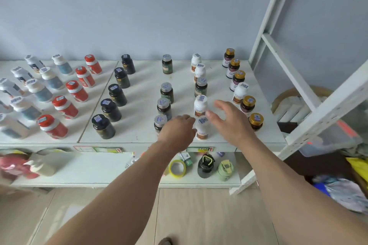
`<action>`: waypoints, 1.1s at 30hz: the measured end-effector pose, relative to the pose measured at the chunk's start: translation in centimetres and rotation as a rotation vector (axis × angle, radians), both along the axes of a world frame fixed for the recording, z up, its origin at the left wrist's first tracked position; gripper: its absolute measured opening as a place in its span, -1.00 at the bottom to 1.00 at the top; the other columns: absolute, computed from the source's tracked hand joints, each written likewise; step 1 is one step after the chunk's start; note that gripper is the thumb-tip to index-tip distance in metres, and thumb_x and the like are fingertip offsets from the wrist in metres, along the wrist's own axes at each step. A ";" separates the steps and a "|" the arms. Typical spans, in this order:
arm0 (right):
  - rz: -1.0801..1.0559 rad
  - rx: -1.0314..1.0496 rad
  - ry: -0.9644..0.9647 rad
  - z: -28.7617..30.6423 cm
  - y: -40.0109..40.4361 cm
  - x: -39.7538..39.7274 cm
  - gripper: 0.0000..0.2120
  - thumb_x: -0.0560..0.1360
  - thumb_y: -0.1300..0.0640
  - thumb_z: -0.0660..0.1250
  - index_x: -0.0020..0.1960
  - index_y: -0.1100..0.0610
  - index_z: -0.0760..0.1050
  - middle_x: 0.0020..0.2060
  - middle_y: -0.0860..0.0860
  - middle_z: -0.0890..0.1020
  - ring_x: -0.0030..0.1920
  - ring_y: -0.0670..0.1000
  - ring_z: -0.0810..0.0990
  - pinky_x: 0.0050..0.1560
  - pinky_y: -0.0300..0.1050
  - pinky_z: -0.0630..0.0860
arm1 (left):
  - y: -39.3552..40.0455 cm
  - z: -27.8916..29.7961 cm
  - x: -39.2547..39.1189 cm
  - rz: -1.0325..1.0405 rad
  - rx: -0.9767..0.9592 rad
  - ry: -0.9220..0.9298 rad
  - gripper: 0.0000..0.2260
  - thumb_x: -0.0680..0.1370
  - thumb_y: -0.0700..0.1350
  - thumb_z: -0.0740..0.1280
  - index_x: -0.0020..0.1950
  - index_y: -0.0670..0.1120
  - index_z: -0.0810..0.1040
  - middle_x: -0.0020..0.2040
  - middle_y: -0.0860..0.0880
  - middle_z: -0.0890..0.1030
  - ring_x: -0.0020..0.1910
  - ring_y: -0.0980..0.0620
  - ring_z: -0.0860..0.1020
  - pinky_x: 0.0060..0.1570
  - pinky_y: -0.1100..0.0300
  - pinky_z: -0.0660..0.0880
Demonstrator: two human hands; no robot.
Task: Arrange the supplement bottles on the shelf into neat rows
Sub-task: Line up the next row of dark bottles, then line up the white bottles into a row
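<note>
Supplement bottles stand in rows running front to back on the white shelf (139, 133). Red-capped bottles (52, 126), black bottles (103, 126) and dark silver-capped bottles (164, 107) form separate lines. A white bottle with a brown label (202, 128) stands at the front edge, between my two hands. My left hand (179, 131) hovers just left of it, fingers curled, holding nothing. My right hand (229, 119) is spread apart just right of it, near a second white bottle (200, 105). Gold-capped bottles (256, 121) line the right side.
A lower shelf holds a yellow tape roll (177, 168), a black flask (206, 166) and a green flask (225, 170). A white metal rack frame (310, 93) rises at the right. Bags and clutter lie on the floor at far right.
</note>
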State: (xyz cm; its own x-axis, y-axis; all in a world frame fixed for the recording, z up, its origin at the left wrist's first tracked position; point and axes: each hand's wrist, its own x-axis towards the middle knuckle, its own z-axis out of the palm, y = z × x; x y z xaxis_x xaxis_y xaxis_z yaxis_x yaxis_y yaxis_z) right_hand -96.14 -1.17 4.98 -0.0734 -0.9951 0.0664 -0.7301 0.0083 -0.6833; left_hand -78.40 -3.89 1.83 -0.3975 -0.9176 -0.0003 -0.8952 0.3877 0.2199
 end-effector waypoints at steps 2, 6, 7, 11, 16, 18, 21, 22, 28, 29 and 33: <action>-0.007 0.051 -0.049 -1.7 1.3 -0.8 -0.38 0.49 -0.24 0.28 0.45 0.02 0.32 0.39 -0.08 0.42 0.39 -0.09 0.36 0.31 -0.14 0.30 | 1.3 -1.8 -0.6 0.017 0.042 0.020 -0.68 0.59 0.01 0.22 0.28 -0.10 0.46 0.24 -0.02 0.51 0.25 -0.07 0.45 0.05 0.02 0.50; 0.024 0.174 -0.013 -5.7 2.9 -1.7 -0.27 0.43 -0.26 0.35 0.49 0.01 0.25 0.44 -0.08 0.35 0.42 -0.06 0.31 0.35 -0.10 0.29 | 2.8 -5.1 -0.7 0.052 0.023 0.028 -0.60 0.56 -0.02 0.26 0.36 -0.12 0.38 0.33 -0.03 0.43 0.33 -0.06 0.35 0.21 0.08 0.36; 0.033 0.197 0.017 -6.7 3.0 -1.8 -0.25 0.42 -0.27 0.36 0.49 0.02 0.24 0.45 -0.07 0.35 0.42 -0.05 0.31 0.35 -0.10 0.29 | 3.0 -5.8 -0.5 0.065 0.011 0.030 -0.58 0.56 -0.02 0.27 0.38 -0.14 0.36 0.35 -0.04 0.41 0.34 -0.07 0.34 0.25 0.10 0.32; 0.075 0.129 0.236 -9.9 2.5 -1.5 -0.29 0.44 -0.23 0.39 0.44 0.11 0.32 0.42 -0.01 0.38 0.41 0.03 0.32 0.36 -0.08 0.25 | 3.1 -8.2 0.1 0.108 -0.040 0.026 -0.47 0.55 0.05 0.28 0.45 -0.13 0.27 0.41 -0.03 0.32 0.42 -0.04 0.24 0.39 0.14 0.19; 0.009 -0.026 0.352 -12.9 1.5 -0.9 -0.42 0.35 -0.17 0.49 0.27 0.09 0.50 0.29 -0.01 0.49 0.29 0.13 0.42 0.25 0.03 0.34 | 3.1 -9.8 0.1 0.114 -0.135 0.008 -0.43 0.50 0.16 0.34 0.37 -0.15 0.37 0.37 -0.05 0.37 0.37 -0.07 0.30 0.38 0.12 0.23; -0.011 -0.066 0.352 -13.5 1.5 -0.9 -0.46 0.32 -0.13 0.53 0.21 0.08 0.52 0.25 -0.03 0.51 0.24 0.13 0.44 0.20 0.04 0.37 | 3.2 -10.3 -0.1 0.136 -0.180 0.020 -0.41 0.46 0.20 0.37 0.32 -0.17 0.42 0.32 -0.07 0.42 0.32 -0.10 0.36 0.35 0.08 0.30; -0.003 -0.094 0.360 -13.9 1.5 -1.1 -0.49 0.34 -0.08 0.53 0.21 0.07 0.52 0.23 -0.04 0.50 0.22 0.12 0.43 0.20 0.03 0.36 | 3.2 -10.8 -0.4 0.168 -0.227 0.052 -0.44 0.46 0.21 0.37 0.26 -0.17 0.46 0.27 -0.07 0.47 0.28 -0.11 0.41 0.31 0.06 0.35; 0.006 -0.097 0.360 -13.9 1.5 -1.2 -0.50 0.35 -0.06 0.52 0.22 0.07 0.52 0.24 -0.03 0.50 0.22 0.13 0.43 0.21 0.02 0.35 | 3.2 -10.9 -0.5 0.176 -0.234 0.062 -0.46 0.46 0.20 0.37 0.25 -0.17 0.47 0.26 -0.08 0.48 0.28 -0.11 0.42 0.30 0.06 0.36; 0.032 -0.091 0.360 -13.8 1.4 -1.5 -0.50 0.36 -0.05 0.52 0.23 0.08 0.52 0.25 -0.02 0.50 0.21 0.13 0.42 0.22 0.02 0.36 | 3.0 -11.1 -0.4 0.186 -0.230 0.082 -0.49 0.46 0.18 0.38 0.23 -0.17 0.49 0.26 -0.08 0.50 0.28 -0.11 0.43 0.30 0.06 0.36; 0.033 -0.091 0.359 -13.9 1.4 -1.5 -0.51 0.36 -0.04 0.52 0.23 0.08 0.52 0.25 -0.02 0.50 0.21 0.13 0.42 0.21 0.03 0.36 | 3.0 -11.1 -0.4 0.187 -0.225 0.087 -0.49 0.46 0.17 0.38 0.23 -0.17 0.49 0.26 -0.08 0.50 0.28 -0.11 0.43 0.29 0.06 0.36; 0.039 -0.085 0.360 -13.6 1.4 -1.7 -0.53 0.37 -0.01 0.53 0.23 0.08 0.54 0.25 -0.02 0.51 0.20 0.15 0.43 0.20 0.03 0.38 | 2.9 -10.8 -0.4 0.195 -0.207 0.107 -0.51 0.46 0.15 0.40 0.22 -0.16 0.49 0.26 -0.06 0.49 0.27 -0.10 0.43 0.26 0.08 0.37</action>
State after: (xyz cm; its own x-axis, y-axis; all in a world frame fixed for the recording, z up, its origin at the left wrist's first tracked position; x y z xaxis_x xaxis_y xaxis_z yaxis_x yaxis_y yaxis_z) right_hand -97.79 0.23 -8.65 0.0075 -0.9865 0.1634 -0.9224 -0.0699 -0.3798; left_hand -78.78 -1.03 -8.98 -0.2015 -0.9529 0.2267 -0.9332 0.2571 0.2511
